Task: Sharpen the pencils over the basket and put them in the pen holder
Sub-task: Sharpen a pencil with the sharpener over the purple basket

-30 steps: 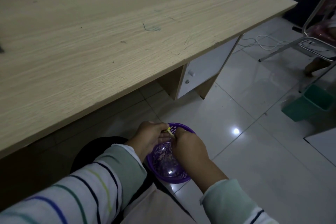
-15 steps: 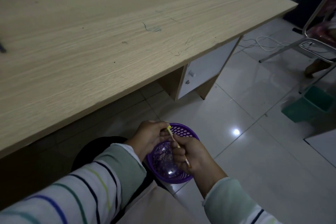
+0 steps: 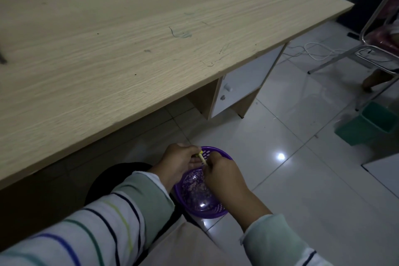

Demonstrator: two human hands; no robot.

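A purple perforated basket (image 3: 218, 211) sits on the floor beside my knee, with shavings lying in its bottom. Both hands are just above it. My left hand (image 3: 179, 164) is curled round a small sharpener, of which only a yellow-green bit (image 3: 200, 153) shows. My right hand (image 3: 224, 173) grips a pale pencil (image 3: 203, 159), whose tip goes into the sharpener. Most of the pencil is hidden inside my right fist. No pen holder is in view.
A wide wooden desk (image 3: 129, 49) fills the upper left; its edge overhangs my left arm. A white cabinet door (image 3: 244, 84) stands under the desk. A green bin (image 3: 367, 123), a metal chair frame (image 3: 367, 49) and a white cable (image 3: 313, 49) are at the right.
My right hand has turned back and closed up toward my left hand, so less of the pencil shows than half a second ago. The basket has not moved.
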